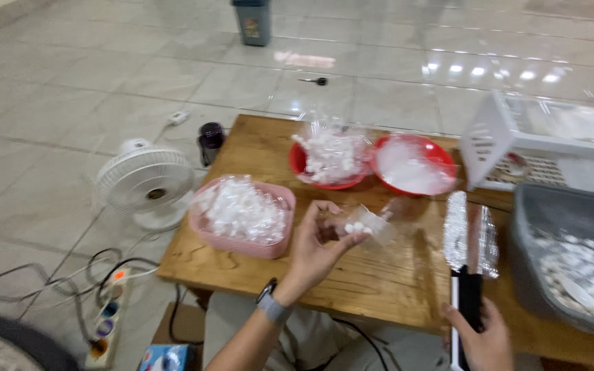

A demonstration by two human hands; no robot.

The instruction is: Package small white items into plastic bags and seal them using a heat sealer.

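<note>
Looking down from the head camera, a wooden surface (379, 282) stands on a pale tiled floor (70, 89), its near edge running just above the person's lap and its left edge dropping off beside a small white fan (146, 184). Bare wood lies open in the middle, between the two hands, and along the near-left corner. A pink basket (245, 218) of clear-wrapped white pieces sits toward the left edge. Two red bowls sit near the far edge: the left red bowl (324, 165) holds a bag of white pieces, the right red bowl (414, 166) holds white material. A white slotted crate (517, 137) overhangs the far right, and a grey bin (572, 254) of white pieces fills the right side.

The left hand (317, 247) is raised over the middle of the surface, palm turned up, wrist bent back, a watch on the wrist. Its grip is closed lightly around a small clear bag (372, 223) with a few white pieces inside, pinched between thumb and fingertips.

The right hand (482, 336) rests low at the near edge, its grip wrapped around the black handle of a heat sealer (469, 254), whose foil-covered jaws point away across the wood, just beside the grey bin.

A power strip (108, 316) and cables lie on the floor at left.
</note>
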